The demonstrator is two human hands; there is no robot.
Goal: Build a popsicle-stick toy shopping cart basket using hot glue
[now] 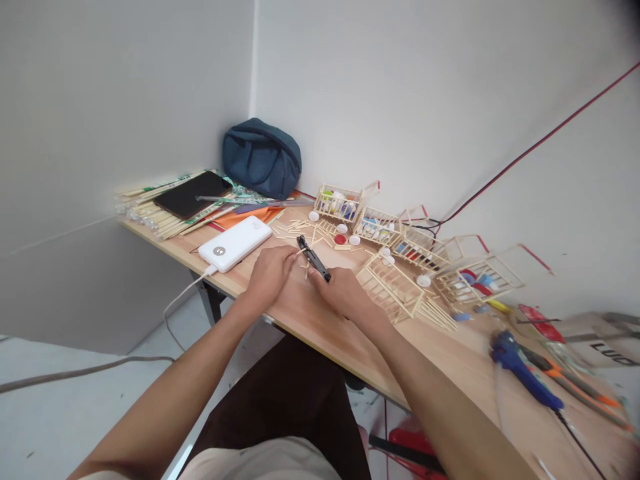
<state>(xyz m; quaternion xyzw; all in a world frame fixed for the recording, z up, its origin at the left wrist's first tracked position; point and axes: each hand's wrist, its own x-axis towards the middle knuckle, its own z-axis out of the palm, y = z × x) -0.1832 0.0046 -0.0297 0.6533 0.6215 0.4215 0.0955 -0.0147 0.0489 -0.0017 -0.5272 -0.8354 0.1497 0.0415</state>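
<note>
My right hand (340, 288) is wrapped round a black hand tool (313, 258), whose head points up and to the left. Close beside it, my left hand (273, 270) pinches a short thin wooden stick (303, 251) at the tool's head. Cut stick pieces (295, 229) lie scattered just beyond both hands. To the right of my right hand stands an unfilled stick frame (393, 287), with loose sticks (437, 313) at its side.
Small stick carts (337, 202) holding coloured pieces line the wall side. A white power bank (235, 243), black phone (193, 194), and blue bag (261, 158) are at left. A blue glue gun (525, 373) and orange-handled pliers (575, 383) lie at right.
</note>
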